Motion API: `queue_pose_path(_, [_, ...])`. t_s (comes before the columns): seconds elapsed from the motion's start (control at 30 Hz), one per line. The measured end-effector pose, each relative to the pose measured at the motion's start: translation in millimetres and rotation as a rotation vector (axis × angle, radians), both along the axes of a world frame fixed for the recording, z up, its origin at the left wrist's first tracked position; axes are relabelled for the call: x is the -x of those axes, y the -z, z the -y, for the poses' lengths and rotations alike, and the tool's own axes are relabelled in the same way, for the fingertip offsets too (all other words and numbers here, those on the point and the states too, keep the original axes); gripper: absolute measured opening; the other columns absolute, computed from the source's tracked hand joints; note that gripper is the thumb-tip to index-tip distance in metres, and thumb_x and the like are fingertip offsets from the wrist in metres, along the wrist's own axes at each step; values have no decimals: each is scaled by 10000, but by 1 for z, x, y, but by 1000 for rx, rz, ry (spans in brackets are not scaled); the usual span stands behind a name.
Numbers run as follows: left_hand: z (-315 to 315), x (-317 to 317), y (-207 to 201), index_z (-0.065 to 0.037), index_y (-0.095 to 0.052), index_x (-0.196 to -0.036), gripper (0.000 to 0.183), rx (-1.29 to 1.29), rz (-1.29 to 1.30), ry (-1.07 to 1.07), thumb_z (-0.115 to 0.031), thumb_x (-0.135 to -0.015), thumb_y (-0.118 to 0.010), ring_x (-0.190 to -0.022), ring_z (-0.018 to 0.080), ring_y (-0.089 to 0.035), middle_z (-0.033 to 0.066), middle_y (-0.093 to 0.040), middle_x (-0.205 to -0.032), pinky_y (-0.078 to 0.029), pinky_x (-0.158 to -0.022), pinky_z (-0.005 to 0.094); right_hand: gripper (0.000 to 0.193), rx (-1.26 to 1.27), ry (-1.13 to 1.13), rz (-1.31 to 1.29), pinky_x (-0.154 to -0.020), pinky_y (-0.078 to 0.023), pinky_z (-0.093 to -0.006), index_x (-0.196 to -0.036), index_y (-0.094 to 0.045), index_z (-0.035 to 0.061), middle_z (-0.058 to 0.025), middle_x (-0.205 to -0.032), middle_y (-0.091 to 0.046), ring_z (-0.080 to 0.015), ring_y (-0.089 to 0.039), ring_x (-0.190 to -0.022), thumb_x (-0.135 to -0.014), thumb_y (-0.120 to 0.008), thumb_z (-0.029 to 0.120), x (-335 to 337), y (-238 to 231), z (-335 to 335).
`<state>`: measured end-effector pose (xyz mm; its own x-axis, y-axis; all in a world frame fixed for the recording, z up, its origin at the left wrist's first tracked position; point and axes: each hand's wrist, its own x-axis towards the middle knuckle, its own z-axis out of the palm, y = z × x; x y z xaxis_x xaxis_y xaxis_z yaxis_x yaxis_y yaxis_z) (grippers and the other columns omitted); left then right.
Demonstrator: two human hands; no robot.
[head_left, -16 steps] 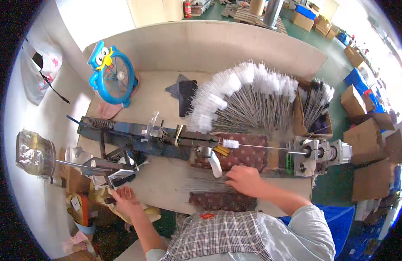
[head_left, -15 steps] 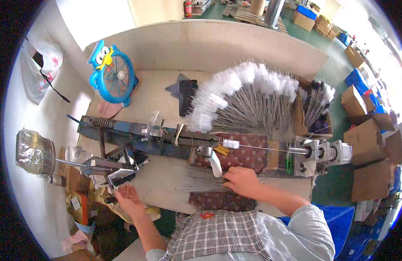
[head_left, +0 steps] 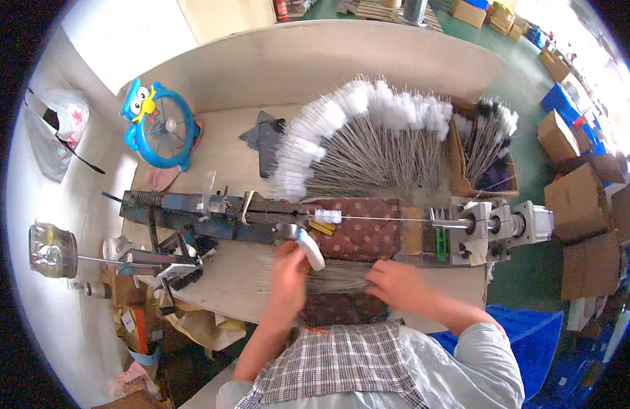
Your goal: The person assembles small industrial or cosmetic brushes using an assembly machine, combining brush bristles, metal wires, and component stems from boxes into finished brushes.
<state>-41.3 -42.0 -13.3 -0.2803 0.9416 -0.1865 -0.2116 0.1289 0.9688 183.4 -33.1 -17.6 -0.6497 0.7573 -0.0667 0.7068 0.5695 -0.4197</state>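
Presently, left hand [head_left: 287, 276]: blurred, just beside the curved white handle [head_left: 312, 253]; whether it grips cannot be told.
Right hand [head_left: 399, 286]: fingertips drawn narrow at the right ends of the loose wires [head_left: 342, 281]; whether it pinches one cannot be told.
Wires' place: side by side on the counter [head_left: 229, 281], between the two hands.
Wires' feel: probably very light, springy and smooth, easily bent or tangled; best pinched singly near one end.
White brush [head_left: 328, 217]: level, at the right end of the dark rail [head_left: 250, 232], its stem reaching right to the metal spindle [head_left: 451, 223].
Brush's feel: likely light, soft and crushable at the bristles, stiffer along the stem; the bare stem looks the safer hold.
Handle's feel: seemingly firm and smooth; wrapped fingers suit its curve.
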Motion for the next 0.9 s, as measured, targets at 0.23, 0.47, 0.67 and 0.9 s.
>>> queue_pose_path(0.23, [-20, 0, -92, -69, -531, -935, 353, 131, 1293, 176, -416, -909, -476, -525, 90, -442, -5, -487, -659, -384, -519, 255, 238, -57, 21, 4, -622, -495, -391, -900, -567, 114, -50, -850, -522, -251, -587, -808, -720, -661, 240, 9, 22, -13])
queue_pose_path(0.47, [18, 22, -66, -17, -573, -930, 386, 46, 791, 179, -367, -943, -409, -492, 139, -506, 56, -568, -655, -457, -545, 293, 139, -38, -7, 100, -638, -492, -392, -851, -599, 121, -39, -817, -540, -245, -584, -830, -748, -613, 213, -2, 3, -14])
queue_pose_path(0.67, [-21, -33, -66, -2, -568, -1005, 181, -240, -12, 687, -120, -870, -545, -656, 219, -580, 145, -611, -824, -483, -642, 317, 172, -48, 74, 119, -671, -494, -399, -894, -628, 121, -54, -834, -544, -256, -563, -884, -733, -582, 160, -17, -25, -10])
queue_pose_path(0.9, [-100, -129, -27, -29, -569, -942, 185, -657, -1024, 614, -123, -783, -576, -772, 293, -601, 120, -610, -843, -478, -685, 382, 161, -358, 60, 39, -599, -518, -354, -899, -618, 107, -71, -861, -601, -264, -585, -855, -758, -552, 149, -31, -21, -6])
